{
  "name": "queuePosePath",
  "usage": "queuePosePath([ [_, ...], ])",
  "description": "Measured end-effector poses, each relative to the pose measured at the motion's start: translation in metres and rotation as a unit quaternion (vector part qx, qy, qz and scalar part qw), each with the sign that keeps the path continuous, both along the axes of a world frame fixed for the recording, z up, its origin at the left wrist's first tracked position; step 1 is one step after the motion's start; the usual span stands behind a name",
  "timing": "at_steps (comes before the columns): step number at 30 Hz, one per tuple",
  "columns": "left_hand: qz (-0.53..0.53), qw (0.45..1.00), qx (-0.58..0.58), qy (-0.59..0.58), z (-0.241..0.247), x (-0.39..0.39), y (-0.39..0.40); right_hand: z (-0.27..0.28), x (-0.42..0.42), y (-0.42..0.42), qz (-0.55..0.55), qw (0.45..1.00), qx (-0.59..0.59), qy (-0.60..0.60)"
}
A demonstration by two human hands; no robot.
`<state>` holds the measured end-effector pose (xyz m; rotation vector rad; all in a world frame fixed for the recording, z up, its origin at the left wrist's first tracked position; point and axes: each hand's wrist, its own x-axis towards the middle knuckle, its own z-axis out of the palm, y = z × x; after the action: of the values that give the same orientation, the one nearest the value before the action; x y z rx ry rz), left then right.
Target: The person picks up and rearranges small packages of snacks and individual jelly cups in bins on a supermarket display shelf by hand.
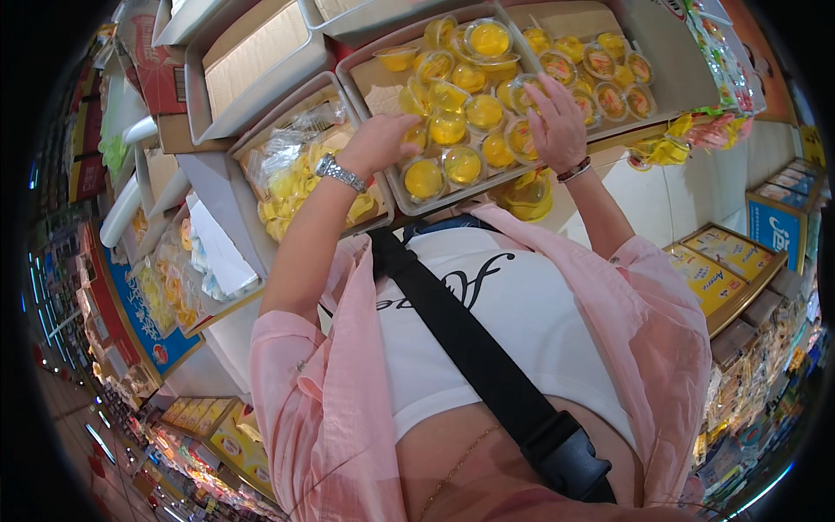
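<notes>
A grey plastic tray lined with cardboard holds many clear cups of yellow jelly, some stacked or tilted. At its left side, my left hand, with a metal watch at the wrist, has thumb and fingertips around a yellow jelly cup. My right hand, with a beaded bracelet, rests its spread fingers over the tray's right edge, against a jelly cup with a printed lid; parts of the cups there are hidden under the fingers. More upright cups with red-printed lids lie in the adjoining tray to the right.
Left of the jelly tray, another tray holds yellow wrapped packets and clear plastic wrappers. A cardboard-lined tray stands behind it. Yellow bags hang below the front edge. Yellow boxes stand at the lower right.
</notes>
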<state>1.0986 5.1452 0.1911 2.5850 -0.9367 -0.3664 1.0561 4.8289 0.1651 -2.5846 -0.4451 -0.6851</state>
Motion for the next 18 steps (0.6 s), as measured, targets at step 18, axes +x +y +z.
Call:
queuePosePath([
  [18, 0.042, 0.986, -0.069, -0.146, -0.003, 0.042, -0.065, 0.0, -0.001, -0.001, -0.009, 0.999, 0.027, -0.021],
])
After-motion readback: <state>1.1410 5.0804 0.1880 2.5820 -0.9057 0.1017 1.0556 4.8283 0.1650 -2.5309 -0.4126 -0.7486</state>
